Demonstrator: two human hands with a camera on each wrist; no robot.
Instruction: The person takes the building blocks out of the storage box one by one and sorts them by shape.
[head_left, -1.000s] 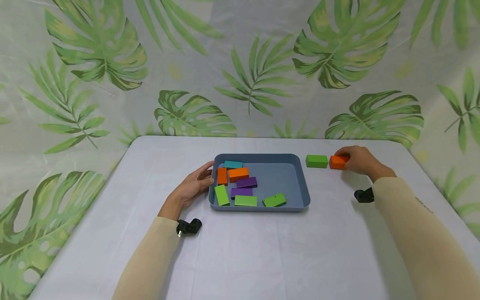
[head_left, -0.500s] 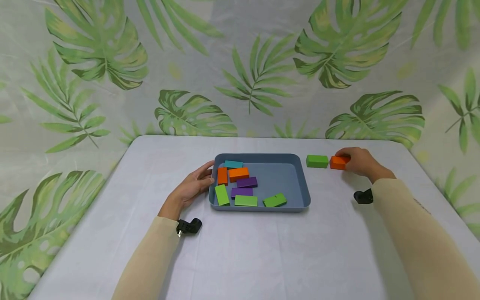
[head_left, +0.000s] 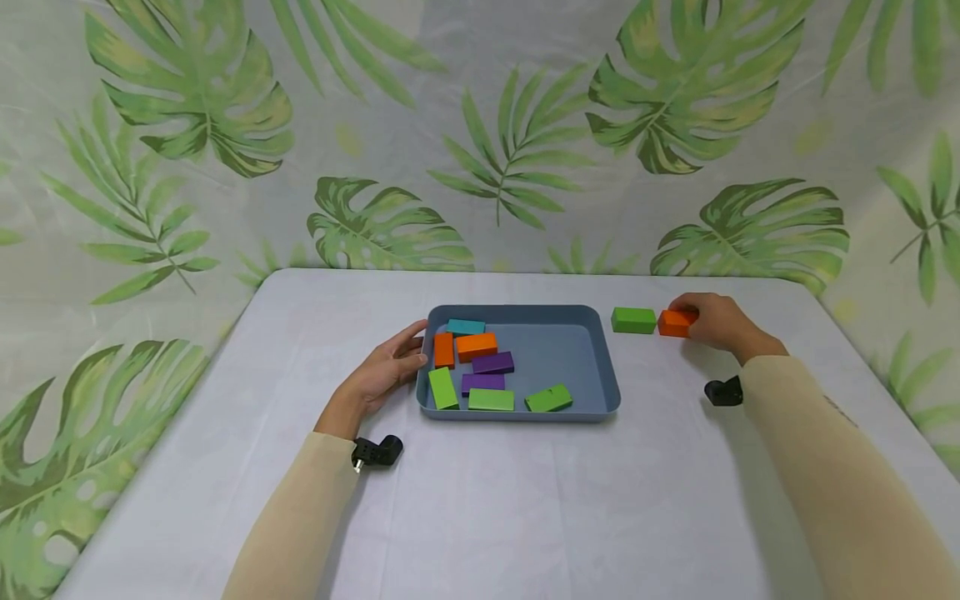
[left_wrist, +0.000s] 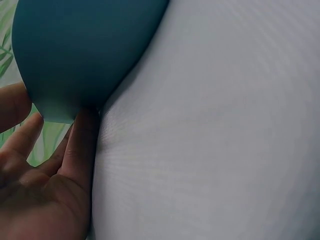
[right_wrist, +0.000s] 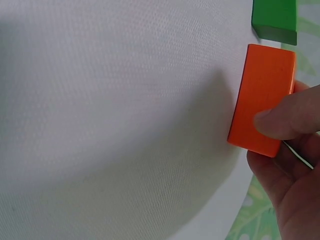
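My right hand pinches an orange block at the back right of the table. In the right wrist view the thumb lies on the block's face and fingers show behind it. A green block lies just left of the orange one, end to end with a narrow gap. My left hand is at the left wall of a blue-grey tray, its fingers fairly straight. The left wrist view shows its fingertips right at the tray's outer wall, with part of the fingers hidden behind it.
Several blocks lie in the tray, mostly to the left: teal, orange, purple and green. One green block sits apart near the front wall. A white cloth covers the table; a leaf-patterned curtain hangs behind.
The whole head view shifts very slightly. Both hands, the tray and the blocks otherwise keep their places.
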